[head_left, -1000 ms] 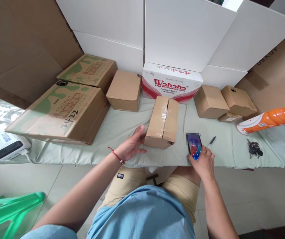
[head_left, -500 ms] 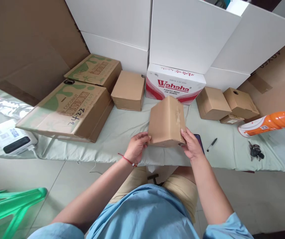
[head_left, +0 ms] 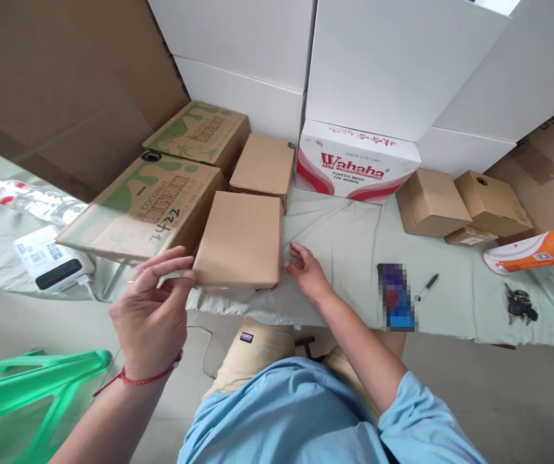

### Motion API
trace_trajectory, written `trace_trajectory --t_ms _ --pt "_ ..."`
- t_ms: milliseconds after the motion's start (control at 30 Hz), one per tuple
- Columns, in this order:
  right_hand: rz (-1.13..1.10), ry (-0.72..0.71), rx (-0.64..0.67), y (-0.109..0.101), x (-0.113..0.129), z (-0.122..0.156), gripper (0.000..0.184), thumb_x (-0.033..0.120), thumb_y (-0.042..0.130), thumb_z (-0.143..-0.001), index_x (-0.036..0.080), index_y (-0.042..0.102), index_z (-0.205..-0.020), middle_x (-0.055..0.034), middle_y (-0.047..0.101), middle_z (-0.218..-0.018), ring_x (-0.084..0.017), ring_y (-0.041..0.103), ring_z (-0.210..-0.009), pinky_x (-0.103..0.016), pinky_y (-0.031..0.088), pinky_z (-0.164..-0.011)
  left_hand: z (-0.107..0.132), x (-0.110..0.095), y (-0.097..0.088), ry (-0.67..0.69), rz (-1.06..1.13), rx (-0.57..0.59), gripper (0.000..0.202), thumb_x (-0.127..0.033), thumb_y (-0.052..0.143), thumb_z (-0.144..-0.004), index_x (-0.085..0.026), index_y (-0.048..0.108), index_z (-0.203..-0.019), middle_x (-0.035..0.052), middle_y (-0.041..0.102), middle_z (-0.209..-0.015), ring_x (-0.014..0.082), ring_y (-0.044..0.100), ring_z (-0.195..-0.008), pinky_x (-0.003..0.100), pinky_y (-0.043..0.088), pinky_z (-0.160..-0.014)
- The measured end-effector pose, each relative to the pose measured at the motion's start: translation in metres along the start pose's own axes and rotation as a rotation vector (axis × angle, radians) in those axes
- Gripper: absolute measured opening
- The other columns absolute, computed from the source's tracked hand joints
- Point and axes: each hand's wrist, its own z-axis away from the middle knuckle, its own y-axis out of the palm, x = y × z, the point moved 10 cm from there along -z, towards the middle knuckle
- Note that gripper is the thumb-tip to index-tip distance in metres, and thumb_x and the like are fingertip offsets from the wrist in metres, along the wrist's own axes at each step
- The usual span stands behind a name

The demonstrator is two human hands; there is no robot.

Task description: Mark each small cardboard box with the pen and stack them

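A plain brown cardboard box [head_left: 240, 238] sits near the table's front edge, just in front of another small brown box [head_left: 263, 164]. At its left front corner is my left hand [head_left: 153, 303], fingers stretched out and spread, the fingertips at or almost touching the cardboard. My right hand [head_left: 308, 274] is beside the box's right side with a small gap between, fingers loosely bent and apart, nothing in them. The large coconut carton [head_left: 160, 200] lies close to the box's left side, partly behind my left fingers.
Behind stand another coconut carton [head_left: 204, 132] and a Wahaha water carton [head_left: 354, 171]. Small boxes [head_left: 431, 200], an orange bottle [head_left: 538, 248], keys [head_left: 520, 304], a pen [head_left: 427, 287] and a pixelated phone [head_left: 395, 296] are rightward. A white power bank [head_left: 51, 258] and clear bottle [head_left: 29, 200] lie left.
The brown box has moved left from in front of the Wahaha carton, and is turned with a flat face up. Both hands have loosened from it. The phone is now uncovered.
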Motion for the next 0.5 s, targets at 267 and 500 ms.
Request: trace_trajectory --t_ms 267,500 --pt "0.176 0.008 -0.05 -0.023 -0.009 0.029 0.02 0.043 0.077 -0.082 0.025 0.077 -0.091 -0.0027 0.078 -0.091 -0.02 0.073 -0.084 -0.036 0.065 -0.083 0.064 0.018 0.065 0.172 -0.114 0.544 0.029 -0.025 0.054 -0.093 -0.027 0.068 -0.067 0.0024 0.074 -0.071 0.0194 0.069 -0.064 0.034 0.055 -0.065" --pt "0.18 0.077 -0.118 -0.062 -0.012 0.063 0.032 0.055 0.078 -0.085 0.024 0.075 -0.09 -0.0044 0.08 -0.088 -0.018 0.068 -0.07 -0.032 0.061 -0.064 0.045 0.062 0.086 0.121 -0.261 0.412 0.028 -0.034 0.052 -0.095 -0.024 0.078 -0.099 0.01 0.084 -0.104 0.033 0.078 -0.109 0.045 0.06 -0.098"
